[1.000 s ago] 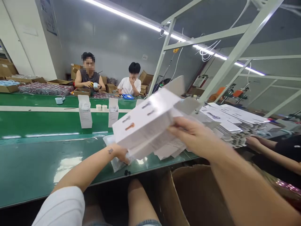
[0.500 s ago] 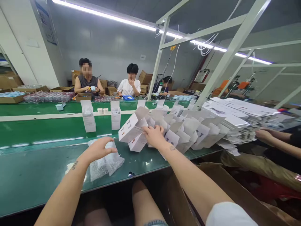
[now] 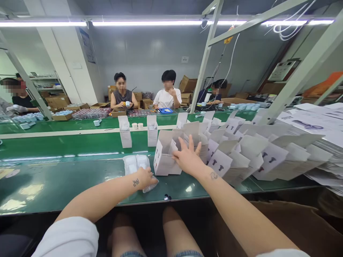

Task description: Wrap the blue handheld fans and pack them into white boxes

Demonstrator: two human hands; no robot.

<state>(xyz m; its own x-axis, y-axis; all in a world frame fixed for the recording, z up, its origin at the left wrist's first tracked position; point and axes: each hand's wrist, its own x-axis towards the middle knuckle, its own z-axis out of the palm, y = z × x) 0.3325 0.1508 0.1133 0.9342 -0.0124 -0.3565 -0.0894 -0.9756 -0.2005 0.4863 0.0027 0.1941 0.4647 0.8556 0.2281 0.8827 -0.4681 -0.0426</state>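
— While I work two-handed, the green table [image 3: 66,175] runs beneath everything, right across the frame. Open white cartons [image 3: 246,153] crowd its right half, some leaning, and a stack of flat printed cartons [image 3: 316,123] lies at the right edge of the frame.

— What could go wrong there?

— They stand so close that one knock, I'd judge, could tip several together.

— And your right side?

— My right hand [image 3: 189,157] is at the nearest open carton [image 3: 163,160], mid-frame. Its fingers are spread wide apart, the thumb by the carton's edge; how hard it presses I can't tell. Too much push on a flap might crease it or make the carton skid.

— The left?

— My left hand [image 3: 146,177] is on the bubble-wrap bag [image 3: 134,167], left of centre, lying on the table just beside that carton. Those fingers bend over its near end; whether they clamp or merely rest, I can't tell. Catching only loose film could let the bag slip, or tear it.

— Anything smaller?

— Two filled cartons [image 3: 125,137] stand upright further up the frame, with two small cups [image 3: 137,126] showing between them. Smallest are some dark bits [image 3: 167,197] at the table's near edge, bottom centre, which a careless sweep could brush off
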